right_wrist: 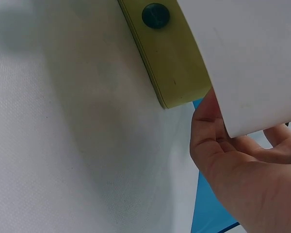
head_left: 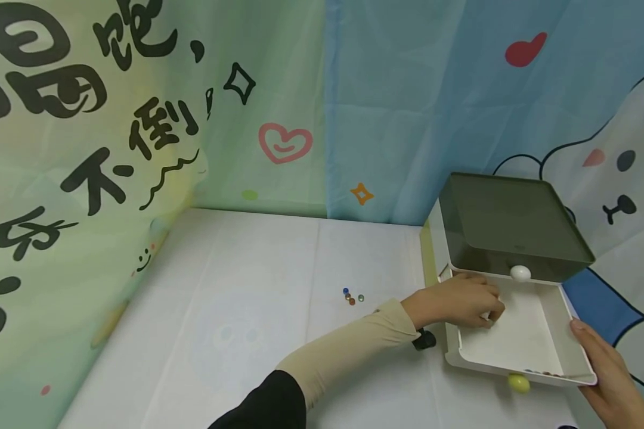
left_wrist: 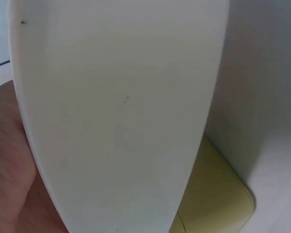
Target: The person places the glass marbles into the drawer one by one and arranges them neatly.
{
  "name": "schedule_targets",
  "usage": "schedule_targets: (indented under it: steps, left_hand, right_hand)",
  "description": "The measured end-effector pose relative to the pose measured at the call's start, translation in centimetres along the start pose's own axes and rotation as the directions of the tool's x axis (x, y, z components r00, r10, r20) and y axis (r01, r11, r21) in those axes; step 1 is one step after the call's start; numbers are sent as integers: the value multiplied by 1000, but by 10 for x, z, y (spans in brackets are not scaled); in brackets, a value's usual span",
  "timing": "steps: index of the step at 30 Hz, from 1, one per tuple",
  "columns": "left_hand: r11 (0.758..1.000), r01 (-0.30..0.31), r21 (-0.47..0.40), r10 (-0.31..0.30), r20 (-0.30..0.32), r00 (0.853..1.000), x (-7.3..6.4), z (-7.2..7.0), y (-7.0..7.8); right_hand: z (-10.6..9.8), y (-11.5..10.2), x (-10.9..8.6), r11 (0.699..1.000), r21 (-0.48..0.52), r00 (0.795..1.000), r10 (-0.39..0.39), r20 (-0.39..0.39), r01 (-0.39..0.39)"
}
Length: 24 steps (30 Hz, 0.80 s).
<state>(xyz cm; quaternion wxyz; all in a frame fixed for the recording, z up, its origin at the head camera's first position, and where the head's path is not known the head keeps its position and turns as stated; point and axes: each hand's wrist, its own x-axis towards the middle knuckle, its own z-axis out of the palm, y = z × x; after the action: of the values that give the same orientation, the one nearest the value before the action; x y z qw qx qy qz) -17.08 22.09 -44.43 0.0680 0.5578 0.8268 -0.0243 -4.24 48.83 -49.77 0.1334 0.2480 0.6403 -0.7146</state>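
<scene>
A white drawer (head_left: 515, 333) with a yellow-green knob (head_left: 518, 383) is pulled out of a small drawer box with a dark green translucent top (head_left: 510, 214). My left hand (head_left: 464, 301) reaches over the drawer's left wall, fingers curled inside; whether they hold anything is hidden. In the left wrist view, the drawer's outer wall (left_wrist: 121, 97) covers most of that hand (left_wrist: 9, 165). My right hand (head_left: 603, 366) grips the drawer's right side. The right wrist view shows its fingers around the white edge (right_wrist: 252, 63). Several small beads (head_left: 550, 375) lie along the drawer's front inner edge.
Several small coloured beads (head_left: 351, 301) sit on the white table cloth (head_left: 236, 322) left of the box. The box's yellow-green lower part (right_wrist: 179, 63) has a dark round foot (right_wrist: 156, 15). A white knob (head_left: 520, 273) projects from the upper compartment. Printed cloth (head_left: 397, 107) hangs behind.
</scene>
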Motion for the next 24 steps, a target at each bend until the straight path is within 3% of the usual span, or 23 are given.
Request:
schedule_targets:
  steps: [7,24]
  left_hand:
    - [998,33,51,-35,39,999,3,-2,3]
    - [997,34,73,-35,2,999,4,2,5]
  right_hand:
    - [2,-1,-2,1000,-15,1000,-18,11,18]
    - [3,-1,-4,1000,-9,1000,-8,7,8]
